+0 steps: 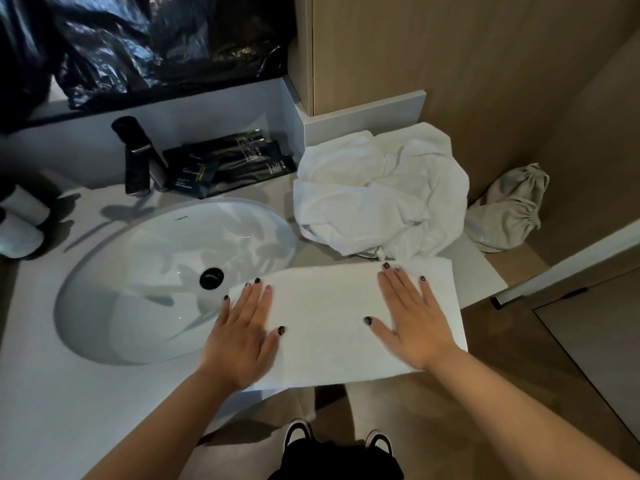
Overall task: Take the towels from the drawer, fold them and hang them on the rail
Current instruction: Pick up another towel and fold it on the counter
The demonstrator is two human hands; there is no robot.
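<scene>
Head view: folded towel (pixel 329 317) flat on the counter (pixel 69 393) edge, part over the sink (pixel 145 265). Left hand (pixel 242 344) and right hand (pixel 412 323) press it, fingers straight and spread. Soft, light, limp (likely unfolds if lifted by one corner); pinch both short ends.

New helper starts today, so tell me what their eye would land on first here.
First, the left hand and right hand pressed flat on a folded white towel at the counter's front edge, overlapping the sink. Behind it lies a crumpled heap of white towels, with a dark faucet behind the basin.
</scene>
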